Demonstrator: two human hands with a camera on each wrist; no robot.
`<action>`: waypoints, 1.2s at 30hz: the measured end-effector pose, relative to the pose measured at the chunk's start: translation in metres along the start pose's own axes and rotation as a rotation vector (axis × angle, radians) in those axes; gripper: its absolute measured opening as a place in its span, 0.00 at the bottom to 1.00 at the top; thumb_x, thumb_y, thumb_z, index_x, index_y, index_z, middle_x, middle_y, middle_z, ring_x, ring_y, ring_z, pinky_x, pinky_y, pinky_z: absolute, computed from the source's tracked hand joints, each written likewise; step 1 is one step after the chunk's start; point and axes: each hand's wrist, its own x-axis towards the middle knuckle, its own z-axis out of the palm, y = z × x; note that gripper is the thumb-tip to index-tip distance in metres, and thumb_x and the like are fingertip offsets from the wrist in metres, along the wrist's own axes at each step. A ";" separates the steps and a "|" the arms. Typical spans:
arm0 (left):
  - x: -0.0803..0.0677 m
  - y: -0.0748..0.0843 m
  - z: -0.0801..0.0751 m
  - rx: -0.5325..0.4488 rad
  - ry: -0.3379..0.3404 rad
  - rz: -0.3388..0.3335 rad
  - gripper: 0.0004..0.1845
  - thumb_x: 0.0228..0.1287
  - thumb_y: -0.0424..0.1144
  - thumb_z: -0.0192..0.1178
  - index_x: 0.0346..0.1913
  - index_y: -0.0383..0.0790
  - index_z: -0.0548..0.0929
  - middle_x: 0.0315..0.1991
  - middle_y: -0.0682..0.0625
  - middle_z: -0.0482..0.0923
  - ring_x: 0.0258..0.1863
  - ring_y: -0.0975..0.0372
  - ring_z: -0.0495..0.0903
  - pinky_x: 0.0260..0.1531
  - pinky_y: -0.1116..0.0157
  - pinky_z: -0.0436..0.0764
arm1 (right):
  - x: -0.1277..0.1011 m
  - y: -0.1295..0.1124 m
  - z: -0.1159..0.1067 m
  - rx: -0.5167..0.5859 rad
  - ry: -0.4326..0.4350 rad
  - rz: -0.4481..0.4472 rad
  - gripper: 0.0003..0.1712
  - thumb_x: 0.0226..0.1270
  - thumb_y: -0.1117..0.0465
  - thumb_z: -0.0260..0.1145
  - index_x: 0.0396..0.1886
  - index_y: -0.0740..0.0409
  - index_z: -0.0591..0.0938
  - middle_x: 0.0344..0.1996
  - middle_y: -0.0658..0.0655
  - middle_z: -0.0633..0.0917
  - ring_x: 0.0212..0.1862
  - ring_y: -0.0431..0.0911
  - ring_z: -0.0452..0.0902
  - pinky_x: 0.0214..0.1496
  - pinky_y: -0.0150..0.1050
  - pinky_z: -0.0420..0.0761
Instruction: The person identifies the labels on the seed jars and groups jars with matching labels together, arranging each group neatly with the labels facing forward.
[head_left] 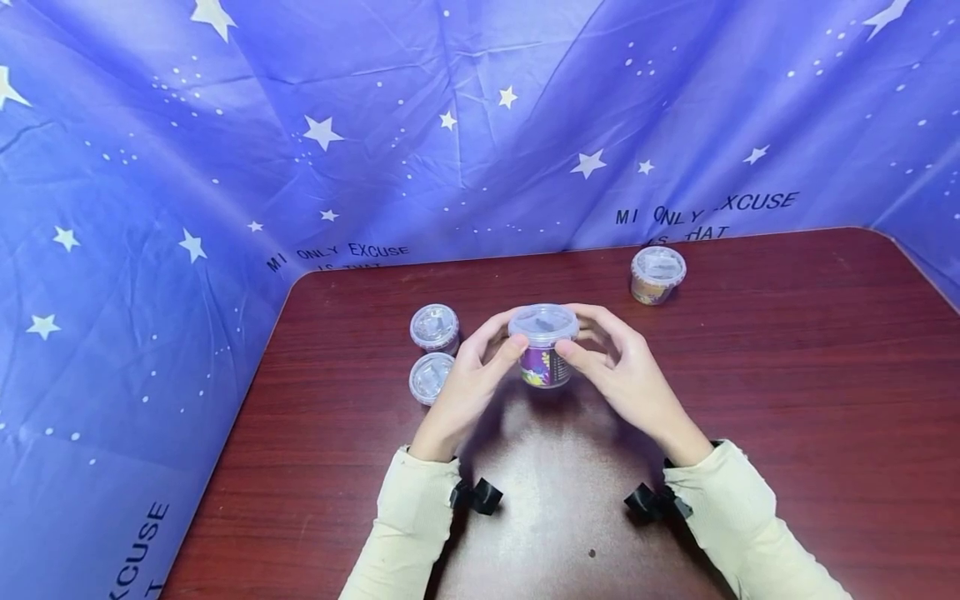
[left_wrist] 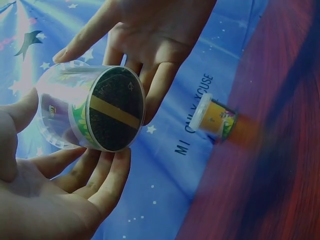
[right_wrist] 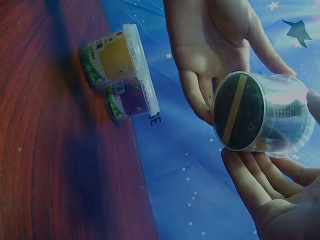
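A small clear plastic tub [head_left: 545, 367] with a lid and a purple label is held up off the table between both hands. On its left side the left hand [head_left: 474, 367] grips it, thumb at the rim and fingers curved behind. From the right the right hand [head_left: 626, 375] holds it the same way, thumb on the front below the lid. Both wrist views show the tub's underside [left_wrist: 117, 110], dark with a yellow stripe across it. Its lid faces up in the head view.
Two similar lidded tubs, one farther back [head_left: 435, 327] and one nearer [head_left: 431, 377], stand left of the hands, the nearer partly behind the left hand. Another tub [head_left: 657, 275] stands at the table's back right. A blue star-printed cloth [head_left: 450, 167] hangs behind the red-brown table [head_left: 810, 375].
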 end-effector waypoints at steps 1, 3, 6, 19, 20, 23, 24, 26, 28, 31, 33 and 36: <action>0.000 0.000 0.000 -0.004 0.001 -0.007 0.21 0.75 0.39 0.54 0.67 0.39 0.72 0.58 0.43 0.77 0.58 0.60 0.76 0.64 0.62 0.73 | 0.000 0.000 0.000 0.008 -0.005 -0.002 0.24 0.70 0.65 0.65 0.64 0.58 0.75 0.53 0.56 0.83 0.55 0.41 0.79 0.54 0.32 0.81; 0.001 -0.001 0.001 -0.013 -0.003 -0.020 0.21 0.76 0.39 0.53 0.67 0.39 0.72 0.59 0.43 0.76 0.59 0.60 0.76 0.65 0.61 0.73 | 0.000 0.000 0.000 0.015 -0.011 -0.004 0.24 0.70 0.65 0.64 0.65 0.59 0.74 0.54 0.57 0.82 0.57 0.41 0.79 0.58 0.32 0.80; 0.001 -0.001 0.001 -0.015 -0.014 -0.034 0.21 0.76 0.40 0.53 0.68 0.39 0.72 0.59 0.43 0.76 0.58 0.61 0.76 0.64 0.61 0.74 | 0.000 0.000 -0.001 0.016 -0.013 -0.004 0.24 0.70 0.65 0.64 0.65 0.60 0.74 0.55 0.58 0.82 0.58 0.40 0.79 0.60 0.32 0.78; 0.001 0.002 0.003 0.087 0.076 -0.009 0.23 0.72 0.36 0.57 0.67 0.38 0.72 0.57 0.40 0.77 0.51 0.62 0.79 0.56 0.61 0.80 | 0.000 0.000 0.003 0.009 0.099 0.019 0.24 0.65 0.65 0.70 0.60 0.59 0.77 0.48 0.53 0.84 0.51 0.41 0.81 0.49 0.32 0.83; 0.001 0.003 0.004 0.088 0.081 -0.016 0.23 0.71 0.35 0.58 0.67 0.39 0.72 0.57 0.40 0.77 0.52 0.61 0.79 0.55 0.62 0.80 | 0.000 0.000 0.004 0.012 0.105 0.019 0.24 0.65 0.65 0.70 0.60 0.59 0.77 0.49 0.53 0.84 0.51 0.41 0.81 0.49 0.32 0.84; 0.001 0.002 0.006 0.093 0.086 -0.030 0.24 0.70 0.36 0.60 0.68 0.40 0.71 0.58 0.40 0.77 0.53 0.60 0.79 0.52 0.63 0.82 | 0.000 0.000 0.005 0.020 0.110 0.019 0.24 0.64 0.66 0.70 0.60 0.60 0.76 0.49 0.55 0.83 0.51 0.41 0.81 0.49 0.33 0.84; 0.001 0.001 0.007 0.089 0.089 -0.031 0.24 0.70 0.36 0.60 0.68 0.40 0.71 0.57 0.40 0.77 0.53 0.59 0.80 0.51 0.63 0.82 | 0.000 0.000 0.005 0.021 0.111 0.019 0.25 0.64 0.66 0.70 0.60 0.61 0.76 0.50 0.55 0.83 0.51 0.41 0.81 0.49 0.33 0.84; 0.001 0.001 0.007 0.090 0.094 -0.026 0.24 0.70 0.35 0.60 0.67 0.40 0.72 0.57 0.40 0.77 0.53 0.58 0.80 0.50 0.63 0.82 | 0.000 0.000 0.005 0.017 0.112 0.020 0.25 0.64 0.65 0.71 0.60 0.61 0.76 0.50 0.55 0.83 0.50 0.40 0.81 0.49 0.33 0.84; 0.002 0.001 0.006 0.096 0.095 -0.023 0.24 0.71 0.35 0.59 0.67 0.40 0.72 0.57 0.40 0.77 0.53 0.59 0.80 0.50 0.63 0.82 | 0.000 -0.001 0.005 0.015 0.111 0.022 0.25 0.64 0.65 0.71 0.60 0.60 0.76 0.50 0.55 0.83 0.51 0.40 0.81 0.50 0.33 0.84; 0.002 0.001 0.005 0.102 0.091 -0.020 0.24 0.71 0.35 0.59 0.68 0.41 0.72 0.57 0.41 0.77 0.53 0.60 0.80 0.52 0.63 0.82 | 0.000 0.000 0.005 0.008 0.103 0.025 0.25 0.65 0.64 0.70 0.60 0.60 0.76 0.50 0.55 0.83 0.51 0.40 0.81 0.49 0.33 0.84; 0.001 0.001 0.004 0.090 0.085 -0.020 0.23 0.72 0.35 0.58 0.68 0.40 0.72 0.56 0.41 0.77 0.52 0.61 0.80 0.53 0.63 0.81 | 0.000 0.000 0.004 -0.003 0.100 0.027 0.24 0.66 0.63 0.70 0.60 0.59 0.76 0.49 0.55 0.84 0.50 0.41 0.81 0.49 0.33 0.84; 0.001 0.001 0.002 0.066 0.073 -0.016 0.22 0.73 0.35 0.57 0.67 0.40 0.73 0.55 0.41 0.78 0.50 0.62 0.80 0.56 0.62 0.80 | 0.000 0.001 0.003 -0.019 0.096 0.026 0.22 0.68 0.62 0.68 0.60 0.59 0.76 0.47 0.54 0.84 0.50 0.40 0.81 0.49 0.31 0.83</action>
